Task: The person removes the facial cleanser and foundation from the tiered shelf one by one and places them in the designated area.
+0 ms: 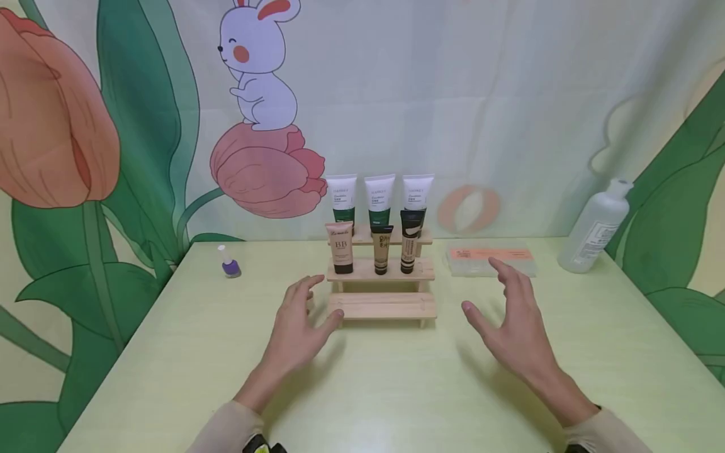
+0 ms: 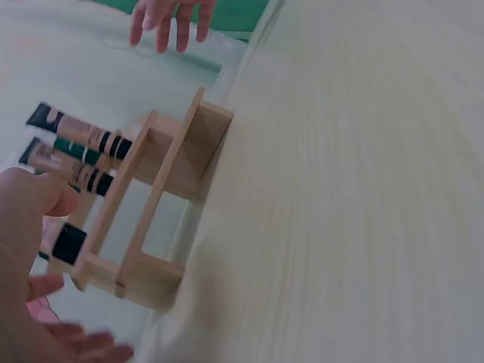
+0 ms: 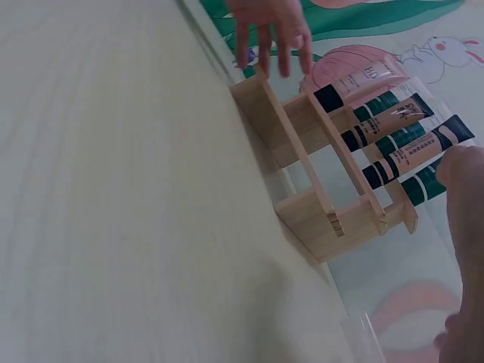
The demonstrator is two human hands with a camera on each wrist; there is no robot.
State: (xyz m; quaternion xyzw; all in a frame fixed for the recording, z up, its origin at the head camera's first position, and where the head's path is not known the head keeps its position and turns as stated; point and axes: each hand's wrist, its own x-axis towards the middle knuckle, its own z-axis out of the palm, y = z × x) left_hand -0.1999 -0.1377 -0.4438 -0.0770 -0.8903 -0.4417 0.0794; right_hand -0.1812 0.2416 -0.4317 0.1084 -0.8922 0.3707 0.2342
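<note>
A small stepped wooden rack (image 1: 382,308) stands at the middle of the table. Its back step carries three white-and-green tubes (image 1: 379,195). On the middle step stand a pink BB cream tube (image 1: 340,245), a gold tube with a black cap (image 1: 381,248) and a black-and-beige tube (image 1: 410,242). The front step bears nothing. My left hand (image 1: 297,330) hovers by the rack's left front corner, fingers spread and relaxed, holding nothing. To the right of the rack, my right hand (image 1: 518,324) hangs above the table with thumb and fingers apart, also holding nothing.
A flat clear case with an orange label (image 1: 491,259) lies right of the rack. Farther right stands a white translucent bottle (image 1: 596,228). A small purple nail polish bottle (image 1: 229,263) is at the back left. A printed curtain (image 1: 385,94) hangs behind the table.
</note>
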